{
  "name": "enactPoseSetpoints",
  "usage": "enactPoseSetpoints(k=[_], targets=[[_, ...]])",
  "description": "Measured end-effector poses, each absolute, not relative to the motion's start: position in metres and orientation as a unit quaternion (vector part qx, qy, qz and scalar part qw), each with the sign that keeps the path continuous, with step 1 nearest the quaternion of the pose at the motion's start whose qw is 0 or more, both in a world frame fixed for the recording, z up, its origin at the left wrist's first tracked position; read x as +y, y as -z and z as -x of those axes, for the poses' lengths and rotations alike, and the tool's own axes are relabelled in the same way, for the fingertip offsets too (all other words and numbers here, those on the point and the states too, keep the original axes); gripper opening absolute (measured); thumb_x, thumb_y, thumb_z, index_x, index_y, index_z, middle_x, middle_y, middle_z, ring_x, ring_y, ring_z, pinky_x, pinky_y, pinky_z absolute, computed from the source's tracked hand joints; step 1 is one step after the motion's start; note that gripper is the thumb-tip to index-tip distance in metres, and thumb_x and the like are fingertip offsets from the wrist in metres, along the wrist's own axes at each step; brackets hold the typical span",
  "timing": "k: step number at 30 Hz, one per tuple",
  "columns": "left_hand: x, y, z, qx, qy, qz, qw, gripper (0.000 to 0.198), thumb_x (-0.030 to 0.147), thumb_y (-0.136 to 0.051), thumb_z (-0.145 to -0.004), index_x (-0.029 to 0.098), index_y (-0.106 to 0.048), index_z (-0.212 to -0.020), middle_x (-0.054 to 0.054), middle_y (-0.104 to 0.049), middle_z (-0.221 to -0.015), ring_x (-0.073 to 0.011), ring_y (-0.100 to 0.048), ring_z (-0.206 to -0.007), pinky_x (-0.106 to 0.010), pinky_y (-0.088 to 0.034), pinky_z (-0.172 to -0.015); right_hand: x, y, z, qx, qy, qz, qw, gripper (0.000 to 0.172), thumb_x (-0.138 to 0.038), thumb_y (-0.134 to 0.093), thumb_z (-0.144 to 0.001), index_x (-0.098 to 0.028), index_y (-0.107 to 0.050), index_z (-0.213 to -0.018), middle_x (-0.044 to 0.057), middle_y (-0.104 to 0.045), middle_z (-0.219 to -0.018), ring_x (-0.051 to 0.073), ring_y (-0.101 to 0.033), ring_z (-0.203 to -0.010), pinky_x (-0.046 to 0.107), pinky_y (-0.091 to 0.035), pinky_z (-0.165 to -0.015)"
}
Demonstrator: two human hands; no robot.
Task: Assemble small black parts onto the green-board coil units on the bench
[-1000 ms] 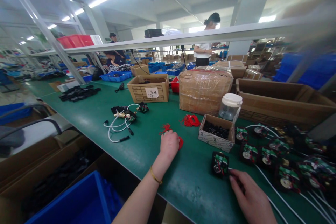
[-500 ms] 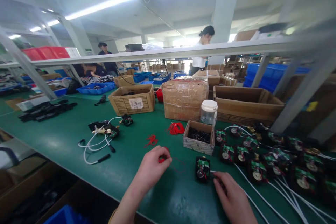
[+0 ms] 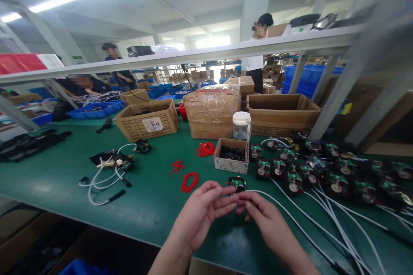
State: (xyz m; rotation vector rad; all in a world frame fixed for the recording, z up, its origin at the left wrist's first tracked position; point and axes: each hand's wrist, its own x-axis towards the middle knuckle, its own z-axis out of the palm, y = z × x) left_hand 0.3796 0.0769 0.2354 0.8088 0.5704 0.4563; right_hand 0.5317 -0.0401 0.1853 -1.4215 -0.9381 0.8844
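My left hand is palm up in front of a small black unit with a green circuit board, its thumb and forefinger close together near a thin red wire. What the fingertips hold is too small to name. My right hand meets the left fingertips just below the unit, its fingers curled together; anything between them is hidden. A white cable runs right from the unit. A red wire coil lies on the green table left of my hands, with two more red wire bundles behind it.
Many circuit-board units with white cables cover the right side. A small box of black parts, a clear jar and cartons stand behind. Wired parts lie left. A person stands beyond the shelf.
The red coil from my left hand now lies on the table. My left hand has moved right and opened out, and both hands have come together at the unit. The view has shifted.
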Motion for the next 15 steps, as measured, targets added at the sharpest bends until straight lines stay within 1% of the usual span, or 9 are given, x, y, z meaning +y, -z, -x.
enactPoseSetpoints(k=[5,8,12,15], targets=[[0.068,-0.226,-0.387,0.27,-0.238,-0.325,0.874,0.021,0.022,-0.073,-0.085,0.018,-0.053,-0.091,-0.02,-0.075,-0.118,-0.0317,-0.071,-0.116,-0.046,-0.051,-0.11,-0.043,-0.19,-0.525,-0.315,-0.473,0.551,0.611,0.044,-0.058,-0.063,-0.088,-0.018,-0.072,-0.104,0.009,-0.074,-0.095,0.023,-0.068,-0.084,0.031,-0.049,-0.07],[0.063,-0.226,-0.389,0.265,-0.232,-0.314,0.881,0.02,0.02,-0.072,-0.086,0.016,-0.053,-0.091,-0.021,-0.075,-0.117,-0.0331,-0.071,-0.116,-0.047,-0.051,-0.109,-0.045,-0.186,-0.526,-0.268,-0.466,0.551,0.638,0.046,-0.062,-0.069,-0.084,-0.018,-0.073,-0.099,0.007,-0.072,-0.091,0.021,-0.064,-0.081,0.03,-0.046,-0.067],[0.059,-0.225,-0.39,0.252,-0.211,-0.32,0.888,0.018,0.02,-0.071,-0.088,0.016,-0.053,-0.09,-0.021,-0.075,-0.115,-0.0315,-0.073,-0.112,-0.045,-0.052,-0.104,-0.043,-0.179,-0.53,-0.242,-0.445,0.565,0.651,0.045,-0.062,-0.072,-0.081,-0.019,-0.072,-0.094,0.004,-0.069,-0.082,0.019,-0.058,-0.075,0.029,-0.042,-0.064],[0.058,-0.221,-0.389,0.255,-0.197,-0.34,0.883,0.015,0.019,-0.07,-0.087,0.016,-0.055,-0.087,-0.018,-0.077,-0.108,-0.026,-0.075,-0.1,-0.039,-0.055,-0.095,-0.042,-0.178,-0.53,-0.232,-0.438,0.572,0.654,0.043,-0.06,-0.075,-0.079,-0.019,-0.072,-0.094,0.003,-0.067,-0.079,0.018,-0.056,-0.072,0.028,-0.04,-0.062]])
